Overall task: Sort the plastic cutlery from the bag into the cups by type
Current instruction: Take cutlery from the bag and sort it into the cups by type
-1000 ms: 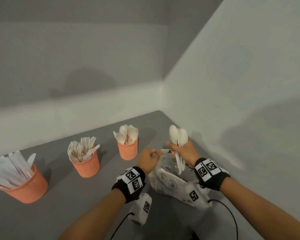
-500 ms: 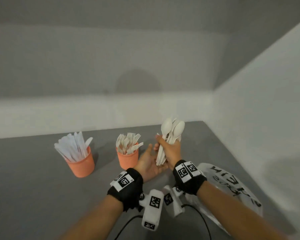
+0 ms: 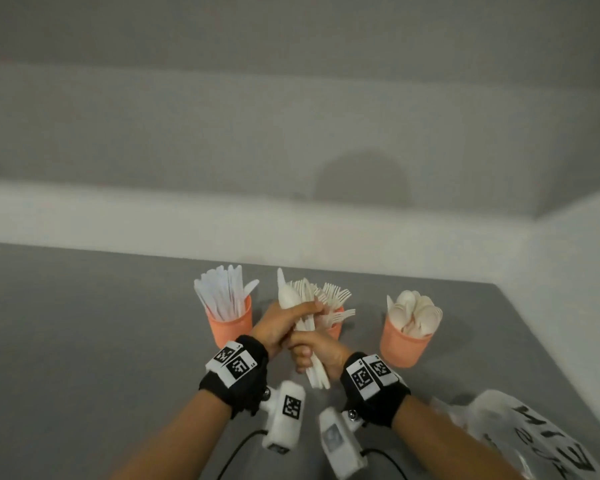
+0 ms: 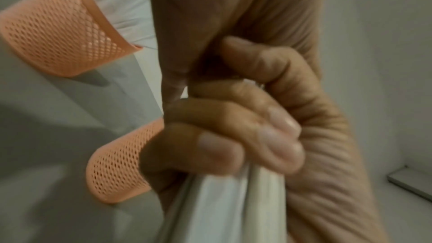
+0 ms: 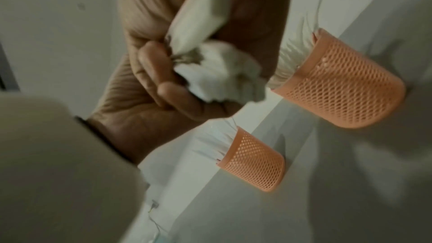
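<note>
Both hands hold one bundle of white plastic spoons (image 3: 287, 295) upright in front of the fork cup (image 3: 336, 329). My left hand (image 3: 284, 323) grips the bundle's upper part, and my right hand (image 3: 314, 355) grips the handles below it. The handles (image 4: 222, 200) show in the left wrist view, under curled fingers (image 4: 233, 136). Three orange mesh cups stand in a row: the knife cup (image 3: 229, 327) on the left, the fork cup in the middle and partly hidden by my hands, and the spoon cup (image 3: 404, 344) on the right. In the right wrist view, the fork cup (image 5: 339, 84) is nearest.
The white plastic bag (image 3: 534, 441) with black lettering lies on the grey table (image 3: 84, 341) at the lower right. White walls close the table at the back and on the right. Cables run from the wrist cameras towards me.
Both hands moved away from the bag to in front of the fork cup, carrying the spoons. My left hand, open beside the bundle half a second ago, now grips it too. The head view turned left.
</note>
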`<state>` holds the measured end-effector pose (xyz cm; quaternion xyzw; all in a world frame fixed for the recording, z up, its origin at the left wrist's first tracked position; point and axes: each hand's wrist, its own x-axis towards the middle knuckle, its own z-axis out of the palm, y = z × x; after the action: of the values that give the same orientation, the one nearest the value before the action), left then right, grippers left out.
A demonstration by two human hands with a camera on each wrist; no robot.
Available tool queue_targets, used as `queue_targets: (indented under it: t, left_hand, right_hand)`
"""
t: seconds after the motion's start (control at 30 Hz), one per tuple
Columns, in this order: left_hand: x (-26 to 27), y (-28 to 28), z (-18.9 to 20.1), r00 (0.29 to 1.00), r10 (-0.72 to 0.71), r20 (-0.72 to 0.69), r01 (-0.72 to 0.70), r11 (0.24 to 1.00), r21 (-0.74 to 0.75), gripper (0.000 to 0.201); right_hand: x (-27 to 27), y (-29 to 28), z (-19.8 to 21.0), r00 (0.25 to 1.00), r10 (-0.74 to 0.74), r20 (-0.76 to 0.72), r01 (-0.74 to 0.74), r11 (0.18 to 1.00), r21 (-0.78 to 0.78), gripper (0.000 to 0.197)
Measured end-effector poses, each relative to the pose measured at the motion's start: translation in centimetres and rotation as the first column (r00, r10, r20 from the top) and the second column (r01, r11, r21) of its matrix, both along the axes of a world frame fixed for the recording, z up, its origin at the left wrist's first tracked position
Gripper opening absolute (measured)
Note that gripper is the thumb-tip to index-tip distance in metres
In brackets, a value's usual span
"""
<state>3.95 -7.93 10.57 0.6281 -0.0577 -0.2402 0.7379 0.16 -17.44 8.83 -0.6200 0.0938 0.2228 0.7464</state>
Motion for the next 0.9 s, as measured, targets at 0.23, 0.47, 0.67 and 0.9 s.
queue_targets:
  t: [0.23, 0.47, 0.67, 0.9]
  left_hand:
    - [0.9, -1.5, -0.1, 0.941, 0.308, 0.142, -0.332, 0.922, 0.200, 0.022]
    - [2.2, -1.3, 1.0, 0.931, 0.304, 0.200, -0.328, 0.939, 0.103, 0.026]
    - [3.9, -0.1, 1.1, 0.910, 0.289, 0.299, -0.350, 0.919, 0.179, 0.023]
    - [6.1, 2.0, 3.1, 0.892, 0.326, 0.314, -0.402, 0.890, 0.216, 0.021]
  right_hand:
    - [0.5, 0.1, 0.1, 0.975, -0.047, 0.218, 0.101, 0.964, -0.246, 0.023]
    - [1.2, -1.7, -0.8, 0.995, -0.093, 0.019, 0.089, 0.985, 0.148, 0.024]
    - [1.8, -2.2, -0.5, 1.000, -0.022, 0.017, 0.019, 0.987, 0.162, 0.032]
    - [2.7, -2.1, -1.0, 0.994, -0.109, 0.017, 0.105, 0.981, 0.162, 0.032]
